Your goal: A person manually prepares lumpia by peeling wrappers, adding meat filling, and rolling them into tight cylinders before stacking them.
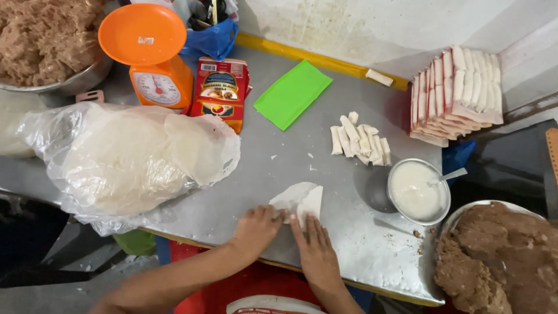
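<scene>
Both hands down on a thin white wrapper sheet (299, 200) near the front edge of the steel table (343, 232). Left hand (256, 228) curls its fingers over the sheet's near-left edge; right hand (314, 247) lies flat, fingers spread a bit, tips on the folded part. Sheet looks half folded, one corner turned up.

Left of them: clear plastic bag w/ a stack of round wrappers (125, 157). Behind: small pile of finished rolls (360, 142), green sheet (293, 93), orange scale (152, 55). Right: metal bowl of white paste w/ spoon (417, 191), bowl of brown filling (500, 256).
</scene>
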